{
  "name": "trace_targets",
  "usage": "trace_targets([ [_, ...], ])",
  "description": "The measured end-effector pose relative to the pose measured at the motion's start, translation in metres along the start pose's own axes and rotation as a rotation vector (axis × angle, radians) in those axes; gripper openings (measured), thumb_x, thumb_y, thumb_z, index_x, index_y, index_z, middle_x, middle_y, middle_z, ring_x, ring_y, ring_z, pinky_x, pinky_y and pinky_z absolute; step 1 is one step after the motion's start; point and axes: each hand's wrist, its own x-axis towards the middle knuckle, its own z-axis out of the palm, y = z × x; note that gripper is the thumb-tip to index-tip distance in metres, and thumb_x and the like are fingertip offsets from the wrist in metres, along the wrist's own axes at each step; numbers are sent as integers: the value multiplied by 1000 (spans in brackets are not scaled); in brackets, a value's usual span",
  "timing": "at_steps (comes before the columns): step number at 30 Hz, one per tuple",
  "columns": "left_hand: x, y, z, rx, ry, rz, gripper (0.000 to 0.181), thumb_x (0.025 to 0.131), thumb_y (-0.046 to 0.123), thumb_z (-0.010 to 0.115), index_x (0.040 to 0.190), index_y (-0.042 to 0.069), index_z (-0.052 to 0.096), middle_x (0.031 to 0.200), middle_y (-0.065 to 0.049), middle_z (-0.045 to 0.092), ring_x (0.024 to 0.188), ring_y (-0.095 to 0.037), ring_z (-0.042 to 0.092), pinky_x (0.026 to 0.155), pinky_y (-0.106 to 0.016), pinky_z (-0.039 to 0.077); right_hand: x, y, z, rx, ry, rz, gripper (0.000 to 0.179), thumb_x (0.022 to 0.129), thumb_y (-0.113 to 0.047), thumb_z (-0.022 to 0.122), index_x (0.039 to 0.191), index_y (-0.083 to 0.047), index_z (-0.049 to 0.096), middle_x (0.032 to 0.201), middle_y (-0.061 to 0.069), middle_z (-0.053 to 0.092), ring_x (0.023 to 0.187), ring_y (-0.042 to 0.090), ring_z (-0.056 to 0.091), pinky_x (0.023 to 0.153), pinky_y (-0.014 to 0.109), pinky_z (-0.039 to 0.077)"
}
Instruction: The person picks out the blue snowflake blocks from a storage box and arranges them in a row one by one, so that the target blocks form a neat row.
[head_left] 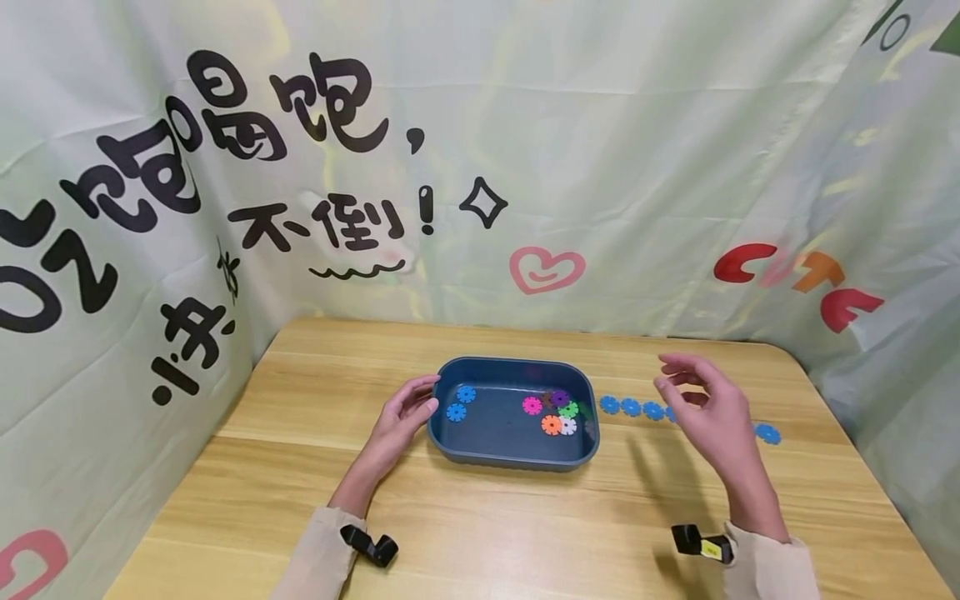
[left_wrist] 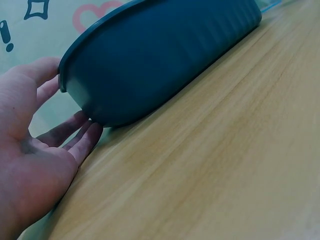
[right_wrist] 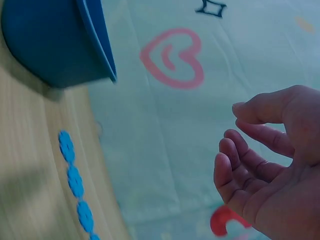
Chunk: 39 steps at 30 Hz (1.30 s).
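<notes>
A dark blue plastic basin (head_left: 510, 457) stands on the wooden table. My left hand (head_left: 402, 414) holds its left end, thumb and a finger at the rim and the other fingers low against the wall, as the left wrist view shows. Inside lie two blue notched discs (head_left: 466, 394) at the left and several discs in pink, purple, green, orange and white (head_left: 551, 425) at the right. My right hand (head_left: 712, 417) hovers right of the basin with loosely curled fingers and nothing visible in them. Behind it runs a row of blue discs (right_wrist: 75, 181), partly hidden by the hand.
A pale printed curtain (head_left: 645, 192) closes off the back and sides of the table (head_left: 480, 533). The row of discs starts close to the basin's right end and reaches toward the table's right side, where one blue disc (head_left: 768, 434) shows past my wrist.
</notes>
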Motion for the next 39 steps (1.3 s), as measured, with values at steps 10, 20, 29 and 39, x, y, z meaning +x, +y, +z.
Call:
trace_targets([
  [10,0,4,1,12,-3,-7,44,102,27,66,143,18,57,146,-11,52,137,-31,48,102,-30,51,-3,-23,41,5,-84,-93,32,95,-4,72,127,-8,67,114,5,68,94,11,62,73,15,53],
  [20,-1,4,0,9,-5,-6,43,102,27,66,143,18,56,146,-11,52,137,-31,48,102,-31,51,-11,-39,82,77,-195,-178,34,90,2,76,122,-9,68,107,2,67,90,16,64,68,31,59],
  [29,-1,1,3,-8,-13,-2,42,103,24,65,143,16,56,146,-12,52,136,-31,48,102,-32,52,-22,-43,109,164,-298,-188,34,89,1,78,119,-12,69,101,1,66,86,13,64,66,30,60],
  [39,-1,1,2,14,11,-8,42,102,28,66,142,18,58,144,-9,54,135,-28,50,103,-31,51,-24,-50,132,198,-442,-162,31,90,-2,78,119,-11,69,103,8,67,87,17,65,71,28,59],
])
